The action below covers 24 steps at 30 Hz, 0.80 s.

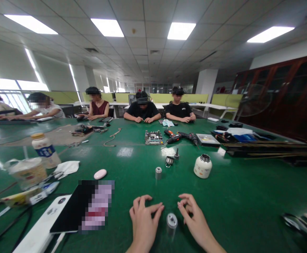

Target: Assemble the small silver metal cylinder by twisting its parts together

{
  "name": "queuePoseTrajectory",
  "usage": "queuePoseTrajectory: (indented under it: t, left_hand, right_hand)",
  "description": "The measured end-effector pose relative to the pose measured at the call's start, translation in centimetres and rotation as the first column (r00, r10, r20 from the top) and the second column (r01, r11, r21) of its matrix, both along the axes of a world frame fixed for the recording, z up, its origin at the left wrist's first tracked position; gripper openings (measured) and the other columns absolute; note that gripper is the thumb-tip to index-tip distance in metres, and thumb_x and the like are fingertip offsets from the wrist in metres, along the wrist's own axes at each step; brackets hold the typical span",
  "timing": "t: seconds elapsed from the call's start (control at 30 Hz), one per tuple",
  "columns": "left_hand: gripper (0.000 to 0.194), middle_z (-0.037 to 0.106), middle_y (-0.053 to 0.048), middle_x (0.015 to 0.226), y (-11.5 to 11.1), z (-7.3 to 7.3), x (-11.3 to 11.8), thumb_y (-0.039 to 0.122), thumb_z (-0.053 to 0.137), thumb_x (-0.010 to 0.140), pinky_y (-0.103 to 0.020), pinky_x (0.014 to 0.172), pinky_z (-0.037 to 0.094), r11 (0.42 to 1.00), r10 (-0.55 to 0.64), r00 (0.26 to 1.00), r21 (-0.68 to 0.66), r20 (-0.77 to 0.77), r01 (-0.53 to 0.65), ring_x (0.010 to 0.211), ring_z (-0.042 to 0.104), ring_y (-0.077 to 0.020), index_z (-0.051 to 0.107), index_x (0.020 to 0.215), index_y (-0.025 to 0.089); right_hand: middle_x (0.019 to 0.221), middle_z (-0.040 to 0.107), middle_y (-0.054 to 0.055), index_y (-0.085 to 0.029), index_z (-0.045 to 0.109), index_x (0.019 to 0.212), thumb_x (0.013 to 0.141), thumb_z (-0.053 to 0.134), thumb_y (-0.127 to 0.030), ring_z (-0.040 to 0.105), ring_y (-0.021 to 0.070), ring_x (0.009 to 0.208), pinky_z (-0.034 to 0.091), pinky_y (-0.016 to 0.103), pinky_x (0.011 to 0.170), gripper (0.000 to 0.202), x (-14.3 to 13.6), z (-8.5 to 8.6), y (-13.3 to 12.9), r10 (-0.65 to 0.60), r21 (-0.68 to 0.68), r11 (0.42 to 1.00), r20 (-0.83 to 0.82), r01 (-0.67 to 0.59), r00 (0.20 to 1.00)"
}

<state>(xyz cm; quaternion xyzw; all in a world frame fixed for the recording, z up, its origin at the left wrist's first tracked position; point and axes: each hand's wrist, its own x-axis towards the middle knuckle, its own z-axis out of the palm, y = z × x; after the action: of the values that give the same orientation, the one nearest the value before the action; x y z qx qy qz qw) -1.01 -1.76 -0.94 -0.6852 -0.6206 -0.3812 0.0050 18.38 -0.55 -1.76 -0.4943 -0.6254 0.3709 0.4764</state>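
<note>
A small silver metal cylinder (pixel 172 220) with a holed top stands upright on the green table between my hands. My left hand (pixel 145 221) is to its left, fingers spread, thumb and index tips close together; nothing shows in it. On the other side, my right hand (pixel 195 221) has loosely curled fingers, apart from the cylinder and holding nothing visible. Farther forward stands a second metal cylinder (pixel 158 172). Behind that one are a small metal part with a ring (pixel 169 161) and a dark shafted part (pixel 177 154).
A cream jar (pixel 202 166) stands at right. To the left are a tablet (pixel 71 207), a white box (pixel 37 228), a pink oval case (pixel 100 174) and a bottle (pixel 45 151). Ahead lie a circuit board (pixel 153 137) and power drills (pixel 182 137). Several people sit across the table.
</note>
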Motion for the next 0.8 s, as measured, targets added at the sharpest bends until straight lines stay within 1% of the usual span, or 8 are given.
queuePoseTrajectory:
  t: [0.1, 0.17, 0.23, 0.33, 0.53, 0.63, 0.7, 0.8]
  left_hand:
    - [0.012, 0.062, -0.007, 0.096, -0.5, 0.8, 0.2, 0.031, 0.067, 0.084, -0.045, 0.081, 0.042, 0.985, -0.079, 0.993, 0.158, 0.085, 0.065, 0.098, 0.049, -0.0283, 0.077, 0.091, 0.033]
    - [0.011, 0.06, -0.007, 0.094, -1.0, 1.3, 0.3, 0.026, 0.069, 0.082, -0.043, 0.084, 0.043, 0.951, -0.192, 0.978, 0.26, 0.08, 0.166, 0.098, 0.049, -0.0269, 0.076, 0.089, 0.029]
    - [0.01, 0.06, -0.006, 0.093, -1.5, 1.6, 0.5, 0.022, 0.07, 0.079, -0.042, 0.084, 0.043, 0.917, -0.295, 0.954, 0.294, 0.045, 0.269, 0.098, 0.049, -0.0264, 0.074, 0.086, 0.027]
    - [0.01, 0.059, -0.007, 0.093, -1.9, 1.9, 0.8, 0.02, 0.069, 0.078, -0.041, 0.084, 0.044, 0.896, -0.376, 0.926, 0.265, 0.025, 0.357, 0.098, 0.048, -0.0262, 0.073, 0.086, 0.026]
    - [0.011, 0.061, -0.006, 0.093, -1.9, 2.3, 0.7, 0.022, 0.065, 0.082, -0.044, 0.086, 0.043, 0.896, -0.422, 0.906, 0.172, 0.042, 0.41, 0.098, 0.049, -0.0264, 0.072, 0.091, 0.026]
    - [0.029, 0.062, -0.008, 0.099, -2.0, 2.6, 0.7, 0.034, 0.073, 0.076, -0.046, 0.086, 0.044, 0.909, -0.414, 0.909, 0.086, 0.055, 0.409, 0.1, 0.049, -0.0288, 0.068, 0.103, 0.024]
    - [0.039, 0.063, -0.008, 0.101, -2.0, 2.6, 0.9, 0.042, 0.077, 0.07, -0.047, 0.085, 0.044, 0.914, -0.406, 0.912, 0.025, 0.055, 0.405, 0.101, 0.049, -0.0304, 0.067, 0.103, 0.023]
    - [0.031, 0.063, -0.007, 0.099, -2.0, 2.4, 1.0, 0.041, 0.079, 0.069, -0.048, 0.086, 0.042, 0.914, -0.405, 0.914, -0.019, 0.034, 0.406, 0.101, 0.049, -0.0313, 0.068, 0.093, 0.023]
  right_hand:
    - [0.081, 0.054, -0.002, -0.023, 0.046, 0.11, 0.094, 0.05, -0.045, 0.051, 0.0117, 0.055, 0.044, 0.022, 0.048, 0.028, 0.0, -0.1, 0.1, 0.001, 0.005, 1.0, 0.007, -0.001, 1.0]
    - [0.081, 0.054, -0.002, -0.023, 0.046, 0.11, 0.094, 0.05, -0.045, 0.051, 0.0117, 0.056, 0.043, 0.022, 0.048, 0.028, 0.1, -0.2, 0.1, 0.002, 0.004, 1.0, 0.01, -0.002, 1.0]
    - [0.081, 0.054, -0.002, -0.023, 0.046, 0.11, 0.094, 0.05, -0.045, 0.052, 0.012, 0.057, 0.043, 0.022, 0.048, 0.028, 0.1, -0.2, 0.1, 0.003, 0.006, 1.0, 0.009, -0.003, 1.0]
    - [0.08, 0.054, -0.003, -0.023, 0.045, 0.11, 0.093, 0.051, -0.045, 0.052, 0.012, 0.057, 0.043, 0.022, 0.049, 0.028, 0.1, -0.4, 0.1, 0.01, 0.007, 1.0, 0.009, -0.01, 1.0]
    - [0.079, 0.055, -0.002, -0.022, 0.047, 0.108, 0.092, 0.053, -0.046, 0.054, 0.0132, 0.057, 0.044, 0.024, 0.05, 0.03, 0.1, -0.1, 0.1, -0.014, 0.006, 1.0, -0.042, 0.014, 0.999]
    - [0.084, 0.06, 0.001, -0.022, 0.047, 0.106, 0.091, 0.055, -0.047, 0.062, 0.0166, 0.066, 0.051, 0.028, 0.062, 0.031, 0.0, 1.2, -0.3, -0.055, 0.035, 0.998, -0.138, 0.061, 0.989]
    - [0.092, 0.063, 0.005, -0.023, 0.047, 0.108, 0.091, 0.053, -0.048, 0.066, 0.0192, 0.075, 0.053, 0.033, 0.074, 0.03, -0.1, 2.4, -1.0, -0.034, 0.057, 0.997, -0.202, 0.047, 0.979]
    - [0.106, 0.065, 0.008, -0.026, 0.045, 0.113, 0.094, 0.049, -0.048, 0.069, 0.0224, 0.088, 0.052, 0.039, 0.086, 0.03, -0.5, 3.8, -2.2, 0.104, 0.085, 0.993, -0.236, -0.086, 0.966]
